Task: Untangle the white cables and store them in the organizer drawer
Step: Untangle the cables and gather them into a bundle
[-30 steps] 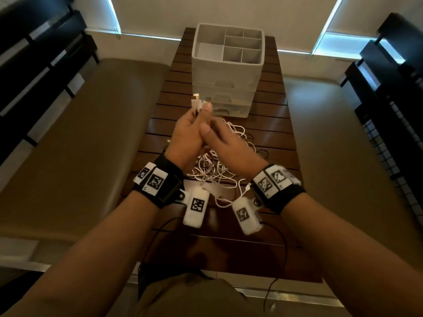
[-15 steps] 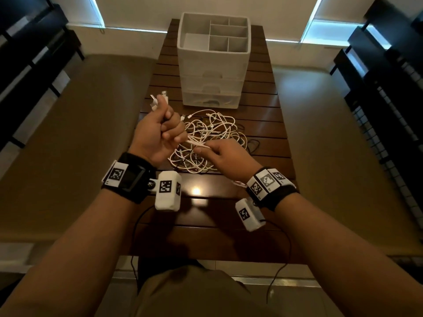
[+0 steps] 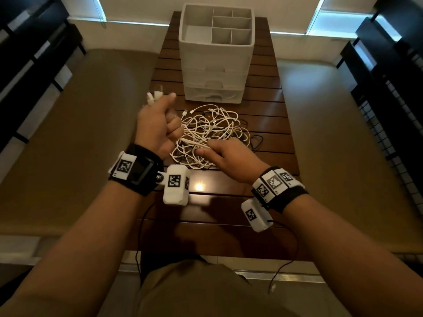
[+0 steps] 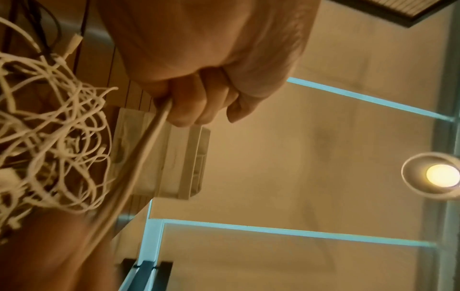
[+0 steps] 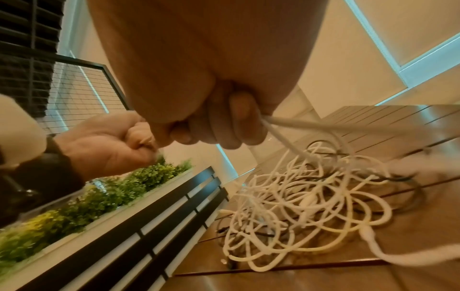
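Observation:
A tangle of white cables [image 3: 212, 129] lies on the wooden slat table [image 3: 270, 124], in front of the white organizer [image 3: 216, 53] with its closed drawers [image 3: 212, 94]. My left hand [image 3: 170, 124] is raised left of the tangle, fist gripping a bundle of cable strands, with plug ends [image 3: 154, 97] sticking out above it. The taut strands [image 3: 192, 141] run to my right hand [image 3: 206, 149], which holds them at the tangle's near edge. In the right wrist view, its fingers [image 5: 224, 128] are curled round the strands [image 5: 286, 126]. The left wrist view shows the fist [image 4: 199, 98] on the strands [image 4: 154, 133].
Thin black cables [image 3: 254, 143] are mixed into the pile's right side. Beige cushioned benches [image 3: 91, 133] flank the narrow table, with dark slatted backs [image 3: 34, 53] beyond. The organizer's top compartments [image 3: 231, 26] are open. A planter box [image 5: 87, 200] sits to the left.
The hands, joined high near the organizer a second ago, have drawn apart. The left hand went left with the plug ends; the right hand dropped to the tangle, stretching the strands between them.

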The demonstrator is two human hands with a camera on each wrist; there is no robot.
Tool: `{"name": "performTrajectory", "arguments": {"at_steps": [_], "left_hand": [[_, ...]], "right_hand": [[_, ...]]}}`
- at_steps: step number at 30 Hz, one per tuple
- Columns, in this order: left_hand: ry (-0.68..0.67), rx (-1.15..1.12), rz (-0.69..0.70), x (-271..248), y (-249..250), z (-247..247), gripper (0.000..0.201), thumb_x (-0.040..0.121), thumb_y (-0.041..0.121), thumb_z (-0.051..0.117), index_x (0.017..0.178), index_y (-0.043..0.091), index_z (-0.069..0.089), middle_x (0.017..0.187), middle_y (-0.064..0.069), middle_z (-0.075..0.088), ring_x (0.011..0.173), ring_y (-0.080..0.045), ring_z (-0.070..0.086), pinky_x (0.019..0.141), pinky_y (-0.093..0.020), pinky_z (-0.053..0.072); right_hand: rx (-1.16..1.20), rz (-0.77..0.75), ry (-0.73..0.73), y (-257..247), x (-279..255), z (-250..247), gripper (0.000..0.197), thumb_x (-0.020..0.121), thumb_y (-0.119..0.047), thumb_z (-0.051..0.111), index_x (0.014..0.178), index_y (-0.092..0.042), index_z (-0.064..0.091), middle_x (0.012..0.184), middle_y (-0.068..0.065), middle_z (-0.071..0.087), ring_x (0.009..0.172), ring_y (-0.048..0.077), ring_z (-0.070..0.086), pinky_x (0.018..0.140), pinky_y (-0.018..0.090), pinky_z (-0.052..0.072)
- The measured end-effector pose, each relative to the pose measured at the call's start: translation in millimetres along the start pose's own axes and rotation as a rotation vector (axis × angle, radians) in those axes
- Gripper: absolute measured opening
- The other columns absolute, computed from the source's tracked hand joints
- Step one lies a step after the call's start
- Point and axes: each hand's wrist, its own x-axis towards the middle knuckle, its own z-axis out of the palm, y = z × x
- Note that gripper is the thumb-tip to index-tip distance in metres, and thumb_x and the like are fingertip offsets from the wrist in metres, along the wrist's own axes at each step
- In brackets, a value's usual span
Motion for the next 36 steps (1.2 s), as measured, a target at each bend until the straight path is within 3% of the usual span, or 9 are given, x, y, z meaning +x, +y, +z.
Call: {"name": "performTrajectory", "arguments": {"at_steps": [7,10,13,19,22,25,28,31,36], "left_hand": [[0.087,-0.060,-0.001,17.8,19.4,-46.8,0.049,0.104,0.038,0.060,0.066,0.027,0.032,0.053,0.009,0.018,0.044,-0.008,0.013,0.037,-0.023,0.017],[0.102,-0.043,0.007,20.9,19.1,-55.8,0.053,0.104,0.044,0.057,0.063,0.028,0.027,0.055,0.008,0.015,0.044,-0.010,0.012,0.037,-0.024,0.017],[0.127,-0.023,0.025,22.9,34.0,-65.2,0.053,0.103,0.047,0.056,0.063,0.029,0.027,0.055,0.008,0.015,0.045,-0.011,0.012,0.037,-0.025,0.016],[0.020,0.165,-0.121,12.7,13.3,-41.2,0.053,0.106,0.044,0.050,0.060,0.026,0.032,0.049,0.009,0.018,0.037,-0.008,0.014,0.039,-0.020,0.009],[-0.085,0.379,-0.140,4.3,-11.1,-23.5,0.046,0.106,0.049,0.051,0.071,0.021,0.057,0.052,0.008,0.024,0.039,-0.009,0.019,0.042,-0.021,0.012],[-0.215,0.594,-0.144,-5.2,-32.1,-2.8,0.051,0.105,0.053,0.051,0.102,0.007,0.072,0.056,0.006,0.025,0.042,-0.009,0.020,0.042,-0.020,0.017],[-0.339,0.777,-0.144,-11.9,-46.1,16.1,0.054,0.103,0.058,0.050,0.083,0.010,0.061,0.053,0.008,0.029,0.041,-0.010,0.025,0.041,-0.020,0.021],[-0.454,0.907,-0.051,-17.8,-44.2,26.5,0.059,0.098,0.062,0.051,0.058,0.020,0.041,0.048,0.007,0.033,0.042,-0.012,0.028,0.042,-0.023,0.025],[-0.484,0.983,0.081,-16.4,-38.8,24.2,0.037,0.103,0.034,0.065,0.070,0.018,0.062,0.053,0.009,0.046,0.047,-0.009,0.037,0.049,-0.025,0.032]], "right_hand": [[-0.253,0.163,-0.085,67.6,-47.1,-7.2,0.050,0.101,-0.065,0.038,0.087,-0.024,0.062,0.065,-0.005,0.059,0.060,0.012,0.056,0.057,0.033,0.041],[-0.364,0.235,-0.096,87.6,-61.3,-8.0,0.034,0.103,-0.051,0.047,0.091,-0.025,0.065,0.075,-0.004,0.065,0.073,0.024,0.063,0.063,0.036,0.045],[-0.314,0.277,0.032,91.1,-62.8,-19.7,0.019,0.098,-0.026,0.056,0.078,-0.026,0.054,0.072,0.000,0.064,0.073,0.031,0.065,0.064,0.039,0.047],[-0.134,0.161,0.382,56.1,-21.8,-30.3,0.037,0.107,-0.043,0.047,0.077,-0.023,0.052,0.061,-0.007,0.054,0.058,0.025,0.056,0.056,0.038,0.042],[-0.289,0.072,0.216,39.1,-10.0,-41.8,0.036,0.107,-0.047,0.044,0.081,-0.024,0.052,0.067,-0.001,0.058,0.063,0.028,0.056,0.059,0.038,0.041],[-0.437,0.084,0.071,25.6,2.2,-43.7,0.027,0.107,-0.042,0.047,0.087,-0.024,0.051,0.074,-0.003,0.054,0.070,0.029,0.056,0.062,0.037,0.039],[-0.410,0.041,0.117,10.7,14.7,-46.7,0.020,0.102,-0.037,0.048,0.092,-0.020,0.054,0.078,-0.002,0.058,0.072,0.029,0.060,0.065,0.043,0.049],[-0.280,0.096,0.039,6.9,23.7,-54.9,0.012,0.101,-0.029,0.053,0.096,-0.019,0.048,0.083,-0.002,0.059,0.073,0.025,0.058,0.066,0.042,0.048],[-0.167,0.079,-0.006,16.4,27.0,-40.9,0.010,0.101,-0.017,0.055,0.102,-0.016,0.045,0.081,-0.004,0.061,0.071,0.019,0.060,0.057,0.030,0.041]]}}
